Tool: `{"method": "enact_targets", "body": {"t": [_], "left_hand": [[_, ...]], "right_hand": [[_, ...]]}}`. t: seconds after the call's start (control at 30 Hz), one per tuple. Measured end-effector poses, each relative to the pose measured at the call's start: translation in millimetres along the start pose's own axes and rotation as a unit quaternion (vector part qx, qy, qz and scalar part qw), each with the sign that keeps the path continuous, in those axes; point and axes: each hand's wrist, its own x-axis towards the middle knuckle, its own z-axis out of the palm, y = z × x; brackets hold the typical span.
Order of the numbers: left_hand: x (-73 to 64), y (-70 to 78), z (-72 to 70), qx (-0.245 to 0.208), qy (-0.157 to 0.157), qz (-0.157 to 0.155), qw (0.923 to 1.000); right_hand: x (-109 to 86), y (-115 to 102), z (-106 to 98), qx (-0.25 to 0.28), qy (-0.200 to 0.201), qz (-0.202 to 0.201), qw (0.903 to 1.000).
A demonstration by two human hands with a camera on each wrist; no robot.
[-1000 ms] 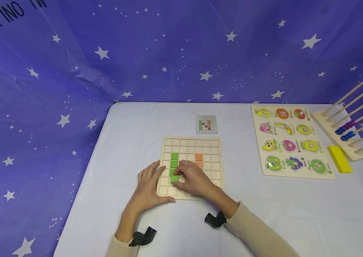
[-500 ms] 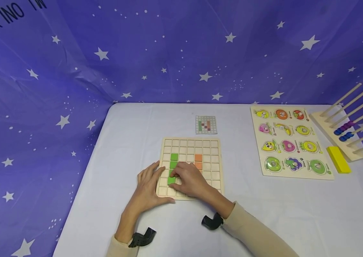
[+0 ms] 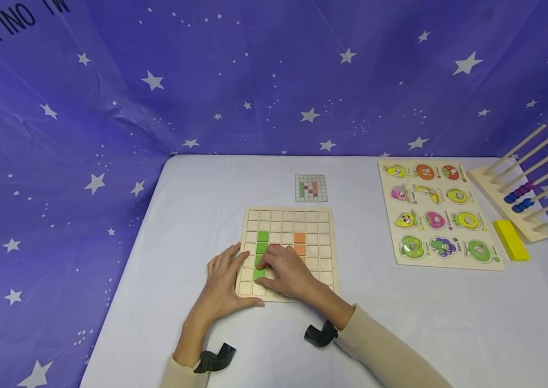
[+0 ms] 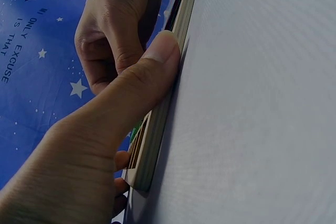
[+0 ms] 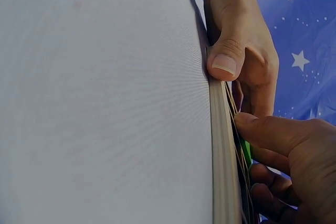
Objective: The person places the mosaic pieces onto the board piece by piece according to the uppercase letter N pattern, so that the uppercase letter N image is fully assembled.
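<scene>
On the white table lies a wooden grid board (image 3: 312, 215). My left hand (image 3: 221, 285) holds its near left corner, thumb along the front edge and fingers at the left side. A column of green square tiles (image 3: 263, 236) sits in the grid. My right hand (image 3: 287, 272) is over the board, thumb and forefinger pinching the lowest green tile (image 3: 259, 274). Two orange tiles (image 3: 300, 237) show beyond that hand, and a red tile is mostly covered by it. In the right wrist view, the right thumb (image 5: 262, 129) is against the board's face near some green.
A small pattern card (image 3: 310, 188) lies behind the board. To the right are a fruit knob puzzle (image 3: 419, 207), a yellow block (image 3: 512, 240) and a pegged wooden stand (image 3: 504, 202) with blue and purple beads. A starry purple cloth (image 3: 274, 81) hangs behind the table.
My right hand has shifted slightly left, and the lowest green tile moved left with it into line with the column. My left hand stays at the board's corner.
</scene>
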Motion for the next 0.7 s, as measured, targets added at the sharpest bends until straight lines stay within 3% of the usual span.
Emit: {"method": "enact_targets", "body": {"t": [0.4,0.7], "left_hand": [[0.9,-0.6,2.3,0.006,0.009,0.012,0.9999],[-0.9,0.5,3.2,-0.001,0.002,0.001,1.0000]], "right_hand": [[-1.6,2.9,-0.2,0.011,0.006,-0.003,0.9999],[-12.4,2.3,-5.9,0.013,0.011,-0.003,0.9999]]}}
